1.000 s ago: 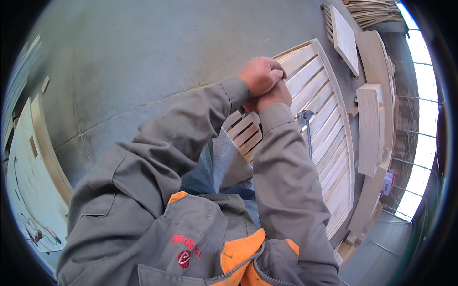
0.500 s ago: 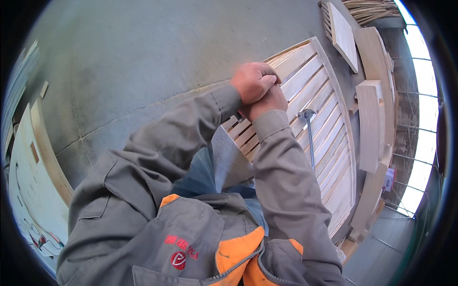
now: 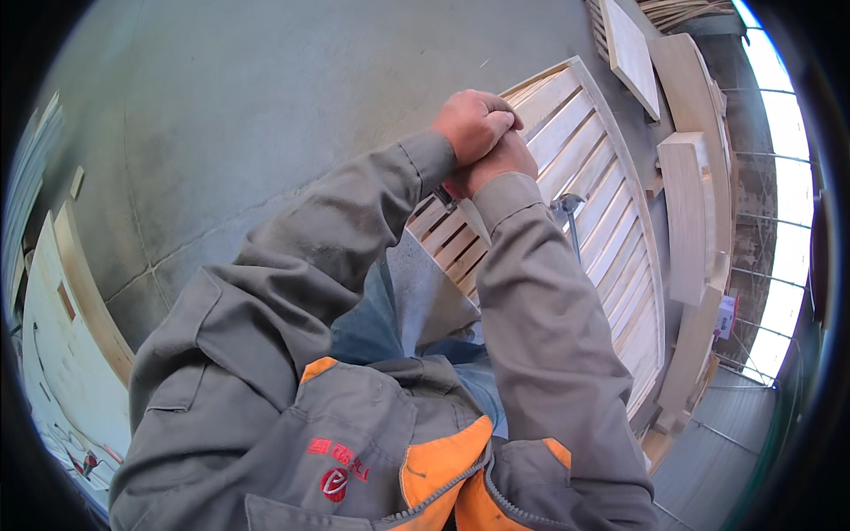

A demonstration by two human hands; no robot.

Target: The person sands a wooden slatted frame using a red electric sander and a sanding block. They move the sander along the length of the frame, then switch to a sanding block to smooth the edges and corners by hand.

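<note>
Over the near end of a slatted wooden panel [image 3: 567,150], my two hands are pressed together. My left hand [image 3: 478,126] is closed, its fingers curled against the top of my right hand [image 3: 503,166]. The right one is closed too. A small red and dark piece of something [image 3: 450,191] shows below my wrists, perhaps part of a tool; my hands hide the rest, so what they grip cannot be made out. A claw hammer [image 3: 567,209] lies on the slats just right of my right sleeve, its handle partly behind that sleeve.
Pale curved wooden boards [image 3: 689,221] stand along the right side. Behind them a flat board [image 3: 630,57] leans over slats. At the far left is a large light panel [image 3: 66,327] with cords and a red tool [image 3: 89,462]. Concrete floor [image 3: 239,106] spreads beyond.
My hands stay clasped together and sit slightly higher in the view. The red and dark piece beneath them shows more, while my right sleeve covers more of the hammer's handle.
</note>
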